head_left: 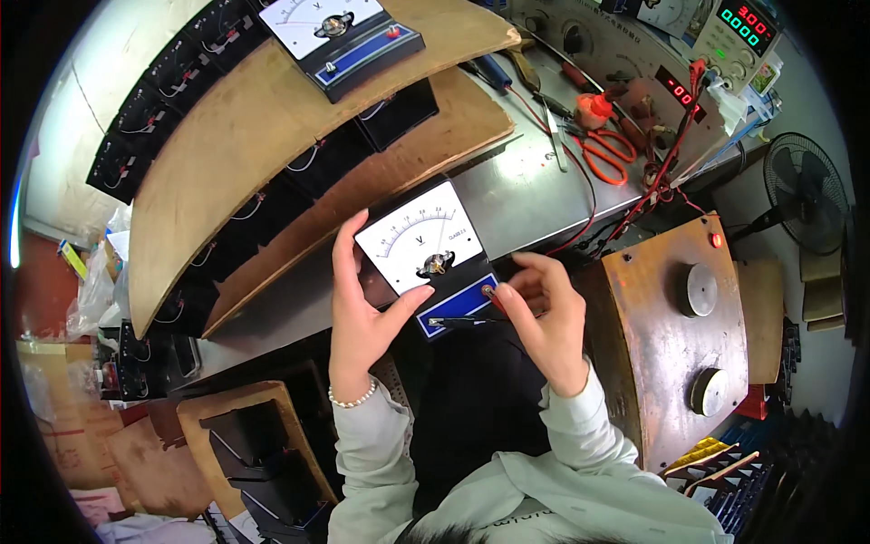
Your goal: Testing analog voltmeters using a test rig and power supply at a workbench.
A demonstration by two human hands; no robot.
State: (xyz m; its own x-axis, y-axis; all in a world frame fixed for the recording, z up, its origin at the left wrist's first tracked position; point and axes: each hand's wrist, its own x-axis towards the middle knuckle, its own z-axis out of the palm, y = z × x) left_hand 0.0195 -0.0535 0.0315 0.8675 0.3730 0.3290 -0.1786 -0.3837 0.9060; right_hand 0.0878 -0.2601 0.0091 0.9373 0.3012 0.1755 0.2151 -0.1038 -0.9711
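Note:
A panel voltmeter (pixel 420 238) with a white dial, black case and blue lower strip is tilted over my lap at the bench's front edge. My left hand (pixel 361 304) grips its left side, fingers along the edge and thumb near the dial's lower corner. A black test clip (pixel 450 322) lies across the left part of the blue strip, its lead running right. At the brass terminal (pixel 488 289) on the strip's right, my right hand (pixel 546 313) pinches a small red clip, mostly hidden by the thumb. The dial's needle points toward the upper right.
Curved wooden shelves (pixel 272 154) bear several black meters, one voltmeter (pixel 331 36) on top. Orange-handled scissors (pixel 609 154), tweezers (pixel 554 134) and red leads lie on the metal bench. A power supply (pixel 736 41) stands behind. A box with two knobs (pixel 675 340) is at right.

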